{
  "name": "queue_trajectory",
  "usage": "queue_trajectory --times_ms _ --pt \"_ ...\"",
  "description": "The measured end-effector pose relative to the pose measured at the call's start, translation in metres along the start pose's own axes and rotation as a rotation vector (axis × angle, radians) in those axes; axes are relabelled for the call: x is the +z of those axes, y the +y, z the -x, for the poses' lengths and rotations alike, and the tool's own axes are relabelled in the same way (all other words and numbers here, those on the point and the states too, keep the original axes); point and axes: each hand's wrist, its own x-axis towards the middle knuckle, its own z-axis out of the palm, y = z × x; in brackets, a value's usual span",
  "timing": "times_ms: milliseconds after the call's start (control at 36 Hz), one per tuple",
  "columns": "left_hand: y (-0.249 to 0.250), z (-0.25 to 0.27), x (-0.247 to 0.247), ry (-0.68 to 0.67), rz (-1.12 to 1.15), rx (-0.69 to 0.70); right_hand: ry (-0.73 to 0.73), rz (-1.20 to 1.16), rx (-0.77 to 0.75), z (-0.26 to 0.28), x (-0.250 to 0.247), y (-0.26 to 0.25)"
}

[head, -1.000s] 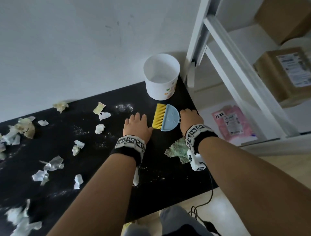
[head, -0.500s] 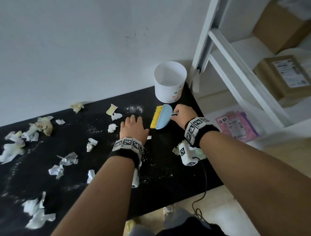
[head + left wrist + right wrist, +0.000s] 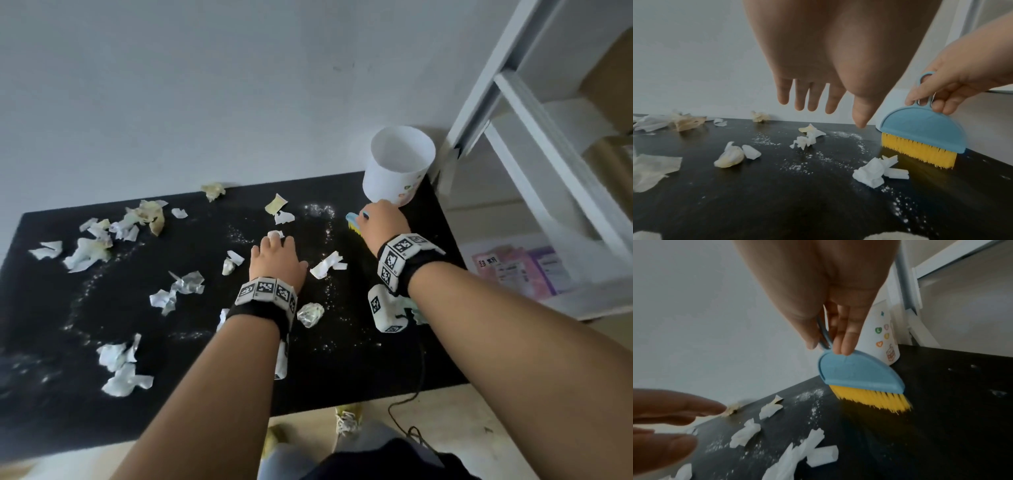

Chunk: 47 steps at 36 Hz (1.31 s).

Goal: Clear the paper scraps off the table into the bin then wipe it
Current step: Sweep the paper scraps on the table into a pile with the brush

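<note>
Blue plastic with yellow bristles, the brush (image 3: 920,129) is held upright near the desk's far right corner, bristle tips down at the black desk (image 3: 342,370) surface; whether they touch it cannot be told. The right hand (image 3: 830,308) pinches the brush's looped handle between thumb and fingers (image 3: 941,105). The white bin (image 3: 394,174) stands in the far right corner, just behind the brush, against the wall. The left hand (image 3: 275,260) hovers palm down over the middle of the desk, fingers (image 3: 812,97) straight and slightly spread, holding nothing. Paper scraps (image 3: 120,370) lie scattered over the desk's left half and along the far edge; one white scrap (image 3: 873,173) lies just beside the bristles, on their near side, and a crumpled ball (image 3: 310,313) lies between the two wrists. Fine white crumbs (image 3: 797,164) dust the surface around the scraps. A white shelf frame (image 3: 534,113) stands past the desk's right edge.
</note>
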Motion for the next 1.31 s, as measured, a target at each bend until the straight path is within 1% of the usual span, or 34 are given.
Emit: queue_trajectory --times_ms 111,250,333,389,417,556,639,694,750,806,889,972,1056,1167,1250,1306 --pt "-0.014 0.010 0.006 -0.002 0.012 -0.012 -0.006 0.096 0.003 0.007 0.014 -0.005" --pt "-0.030 0.025 0.013 -0.034 0.013 0.008 -0.037 0.082 0.045 0.027 0.030 -0.013" --pt "-0.042 0.032 0.015 -0.037 0.005 0.021 -0.118 0.046 0.052 0.041 0.033 -0.030" --pt "-0.050 0.036 0.015 -0.041 0.006 0.027 -0.176 -0.007 0.082 0.050 0.036 -0.044" --pt "-0.054 0.038 0.015 -0.042 0.005 0.032 -0.186 -0.031 0.085 0.055 0.039 -0.050" --pt "-0.072 0.051 0.012 -0.026 -0.005 0.070 -0.123 -0.007 -0.055 0.087 0.045 -0.072" --pt "-0.080 0.057 0.009 -0.015 -0.014 0.093 -0.081 -0.088 -0.068 0.098 0.043 -0.077" --pt "-0.085 0.062 0.008 -0.014 -0.015 0.106 0.001 -0.070 -0.033 0.104 0.039 -0.077" --pt "-0.087 0.067 0.007 -0.016 -0.015 0.121 0.072 0.026 0.046 0.112 0.034 -0.073" --pt "-0.089 0.072 0.006 -0.014 -0.017 0.136 0.093 0.110 0.144 0.120 0.031 -0.065" --pt "-0.092 0.078 0.008 -0.006 -0.020 0.157 0.003 0.136 0.303 0.129 0.034 -0.050" --pt "-0.097 0.085 0.011 -0.010 -0.023 0.169 -0.101 0.107 0.384 0.138 0.044 -0.044" --pt "-0.106 0.090 0.014 -0.018 -0.033 0.176 -0.107 0.075 0.395 0.149 0.054 -0.053" --pt "-0.120 0.097 0.018 -0.011 -0.055 0.184 -0.096 0.014 0.367 0.153 0.065 -0.081" --pt "-0.130 0.101 0.020 -0.011 -0.064 0.189 -0.043 -0.041 0.333 0.154 0.073 -0.102" --pt "-0.136 0.103 0.020 -0.006 -0.065 0.186 -0.034 -0.082 0.298 0.154 0.075 -0.114"
